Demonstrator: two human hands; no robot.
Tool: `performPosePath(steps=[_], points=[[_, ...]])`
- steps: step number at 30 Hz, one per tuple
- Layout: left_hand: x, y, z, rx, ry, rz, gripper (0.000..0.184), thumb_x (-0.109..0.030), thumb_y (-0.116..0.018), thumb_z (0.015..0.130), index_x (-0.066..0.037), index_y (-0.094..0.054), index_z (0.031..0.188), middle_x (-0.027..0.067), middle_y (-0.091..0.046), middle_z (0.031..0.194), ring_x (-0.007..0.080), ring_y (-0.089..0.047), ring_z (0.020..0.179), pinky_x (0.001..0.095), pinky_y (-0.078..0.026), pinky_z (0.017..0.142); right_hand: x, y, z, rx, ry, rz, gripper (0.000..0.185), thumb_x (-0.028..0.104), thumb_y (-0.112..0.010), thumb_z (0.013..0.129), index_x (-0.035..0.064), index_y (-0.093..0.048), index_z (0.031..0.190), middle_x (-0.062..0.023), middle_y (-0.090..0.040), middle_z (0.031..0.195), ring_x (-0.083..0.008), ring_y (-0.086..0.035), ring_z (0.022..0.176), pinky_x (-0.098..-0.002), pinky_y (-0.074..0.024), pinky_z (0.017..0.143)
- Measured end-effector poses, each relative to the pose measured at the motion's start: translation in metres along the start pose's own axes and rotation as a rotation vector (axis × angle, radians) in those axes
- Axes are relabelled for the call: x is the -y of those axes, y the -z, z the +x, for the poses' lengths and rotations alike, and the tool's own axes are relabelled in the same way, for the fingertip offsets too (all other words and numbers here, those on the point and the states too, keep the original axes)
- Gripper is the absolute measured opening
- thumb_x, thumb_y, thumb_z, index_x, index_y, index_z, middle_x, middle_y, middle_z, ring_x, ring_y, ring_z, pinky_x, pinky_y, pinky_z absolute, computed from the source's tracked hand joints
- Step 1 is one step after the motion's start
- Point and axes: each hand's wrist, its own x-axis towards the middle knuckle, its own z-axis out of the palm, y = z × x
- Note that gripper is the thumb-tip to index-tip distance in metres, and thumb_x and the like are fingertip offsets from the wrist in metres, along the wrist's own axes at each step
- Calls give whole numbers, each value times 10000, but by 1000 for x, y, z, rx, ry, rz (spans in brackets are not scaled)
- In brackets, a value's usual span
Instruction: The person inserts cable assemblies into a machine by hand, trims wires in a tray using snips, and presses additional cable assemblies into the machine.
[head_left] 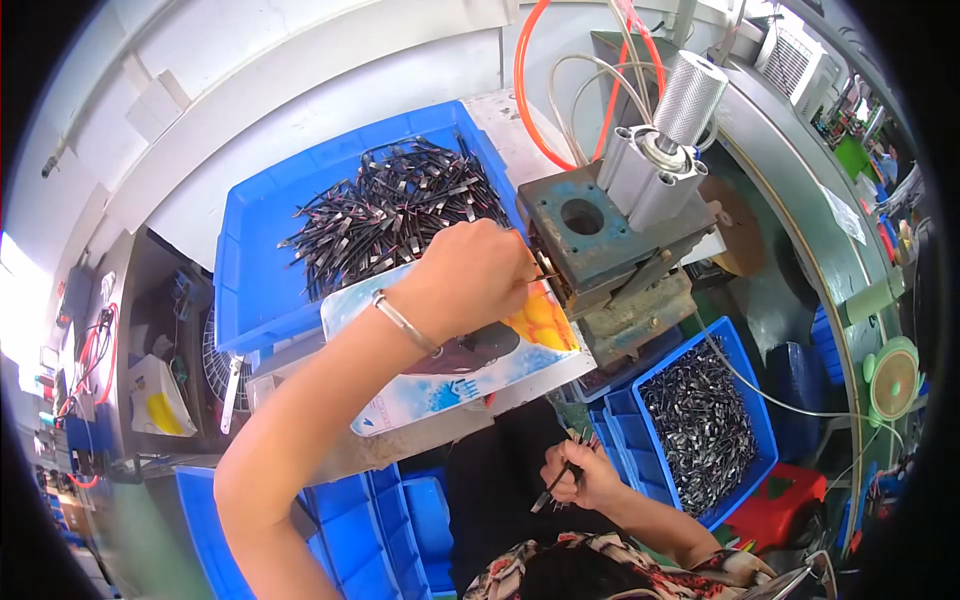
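My left hand (475,275), a metal bracelet at its wrist, is closed at the side of the metal press (590,235). A thin piece shows between its fingertips and the press; what it is I cannot make out. Below it lies a printed sheet with blue and yellow pictures (440,393). Lower down, in front of dark clothing, my right hand (582,476) is wrapped round a few short black cables (548,492). Behind my left hand, a heap of black cables with metal ends (400,205) fills much of a blue tray (262,225).
A silver air cylinder (655,160) with orange and clear hoses (522,85) stands on the press. At the lower right is a blue bin (762,430) of cable pieces beside a red stool (785,508). Blue crates (365,520) sit under the table at lower left.
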Motion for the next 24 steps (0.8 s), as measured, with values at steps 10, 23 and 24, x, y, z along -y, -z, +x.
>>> performPosePath(steps=[10,23,24], points=[[6,4,6,20,-14,-365,129,-84,-560,611,-10,-613,702,104,-348,456,225,-305,398,299,-356,418,2,3,-2,11,-36,-19,427,360,-476,862,44,-420,580,-17,-331,481,-94,-287,383,-232,-210,346],[7,1,1,42,-48,-235,289,-87,-547,620,-41,-651,886,153,-534,550,223,-531,447,278,-438,483,0,4,-4,-20,-5,-1,419,369,-472,863,42,-410,608,-15,-318,491,-92,-282,390,-227,-216,351],[7,1,0,62,-35,-192,297,-85,-547,615,-48,-651,891,157,-535,560,228,-529,451,279,-437,485,0,4,-4,-16,-17,8,421,373,-473,862,41,-408,611,-15,-318,492,-92,-280,389,-227,-216,349]])
